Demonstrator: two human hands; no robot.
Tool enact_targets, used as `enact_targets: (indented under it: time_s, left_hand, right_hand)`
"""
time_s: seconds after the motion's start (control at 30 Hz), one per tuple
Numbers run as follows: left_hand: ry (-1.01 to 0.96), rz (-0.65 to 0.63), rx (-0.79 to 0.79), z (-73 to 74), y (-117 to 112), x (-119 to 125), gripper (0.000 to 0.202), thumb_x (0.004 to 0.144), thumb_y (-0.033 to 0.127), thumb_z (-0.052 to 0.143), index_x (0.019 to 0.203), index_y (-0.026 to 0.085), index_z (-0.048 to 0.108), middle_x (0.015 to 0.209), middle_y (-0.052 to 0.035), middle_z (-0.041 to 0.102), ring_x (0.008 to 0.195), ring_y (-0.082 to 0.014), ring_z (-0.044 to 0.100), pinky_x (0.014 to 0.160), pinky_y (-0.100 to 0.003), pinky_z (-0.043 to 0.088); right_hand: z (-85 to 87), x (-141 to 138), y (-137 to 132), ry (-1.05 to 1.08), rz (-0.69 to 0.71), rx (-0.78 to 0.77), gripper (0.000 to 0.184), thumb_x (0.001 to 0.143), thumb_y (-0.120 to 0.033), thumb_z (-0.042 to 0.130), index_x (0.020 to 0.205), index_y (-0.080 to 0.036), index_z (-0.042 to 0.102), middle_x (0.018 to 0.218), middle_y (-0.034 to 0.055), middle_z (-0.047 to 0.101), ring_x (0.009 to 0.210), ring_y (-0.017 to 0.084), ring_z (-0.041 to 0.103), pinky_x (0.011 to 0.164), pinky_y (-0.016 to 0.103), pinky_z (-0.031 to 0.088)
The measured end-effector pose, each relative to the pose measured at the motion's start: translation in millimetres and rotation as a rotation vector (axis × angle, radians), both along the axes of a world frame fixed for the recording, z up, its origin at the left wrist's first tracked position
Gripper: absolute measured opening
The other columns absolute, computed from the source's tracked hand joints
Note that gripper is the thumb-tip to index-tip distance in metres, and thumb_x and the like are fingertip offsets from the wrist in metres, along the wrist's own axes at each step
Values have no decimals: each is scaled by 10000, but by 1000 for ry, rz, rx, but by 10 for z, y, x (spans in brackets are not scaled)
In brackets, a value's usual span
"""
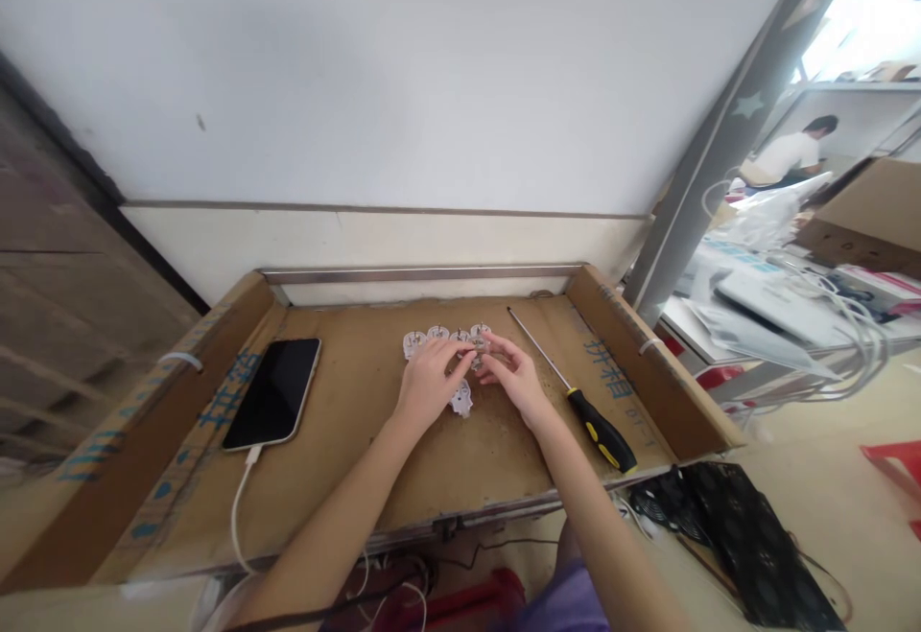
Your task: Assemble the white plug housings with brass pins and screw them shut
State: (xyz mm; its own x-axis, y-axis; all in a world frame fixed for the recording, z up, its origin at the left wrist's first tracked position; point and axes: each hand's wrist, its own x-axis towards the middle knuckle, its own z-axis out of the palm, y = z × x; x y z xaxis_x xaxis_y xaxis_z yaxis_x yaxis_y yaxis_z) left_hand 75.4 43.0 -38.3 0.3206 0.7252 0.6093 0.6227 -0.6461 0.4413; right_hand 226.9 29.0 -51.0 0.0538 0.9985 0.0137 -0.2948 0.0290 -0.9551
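Several small white plastic pieces, which look like electrical plug parts, lie in a cluster on the cardboard; one white plug piece (414,342) is at its left end. My left hand (433,378) reaches over the cluster with thumb and fingertips pinched together. Close beside it, my right hand (516,381) has its fingers curled inward, and the fingertips of both hands nearly meet. Between them shows part of a small whitish piece (477,362), mostly covered by the fingers. Below the left fingertips lies another white plug piece (461,399). Right of my hands rests a black-and-yellow screwdriver (601,431).
A phone (274,392) with a white cable (237,507) lies at the left. Raised cardboard edges (648,368) border the cardboard-covered worktop (345,488). A white panel (389,85) stands behind. At right are a cluttered table (763,316) and a seated person (791,152) farther off.
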Motion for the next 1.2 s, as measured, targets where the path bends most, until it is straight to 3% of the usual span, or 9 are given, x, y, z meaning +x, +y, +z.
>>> enact_targets:
  time_s: [0.37,0.87,1.07,1.2]
  left_hand:
    - [19,124,86,6,-19,26,191,884,301,511,771,203,630,766,-4,685,764,-180,610,738,-308,434]
    - [33,148,167,-22,-11,32,213,896,314,498,769,199,625,736,-4,680,728,-176,610,702,-297,428]
    - [19,94,107,-23,-30,39,230,903,359,499,798,203,630,758,-11,674,753,-184,604,729,-312,435]
    - [-128,100,-25,-8,-18,13,236,908,381,481,986,203,615,886,-26,675,814,-176,608,770,-310,458]
  right_hand:
    - [2,-11,-13,3,27,12,484,594,-351,754,1041,-202,647,851,1,612,590,104,627,526,214,536]
    - [24,-27,-34,15,64,2,458,592,-337,760,1021,-210,663,857,9,631,596,118,628,544,251,559]
    - [33,-29,-52,50,104,-27,459,604,-325,760,1035,-205,660,837,6,644,612,119,629,565,249,559]
    - [43,-6,-52,107,112,-51,459,622,-311,759,1059,-223,651,940,14,630,635,108,634,589,245,561]
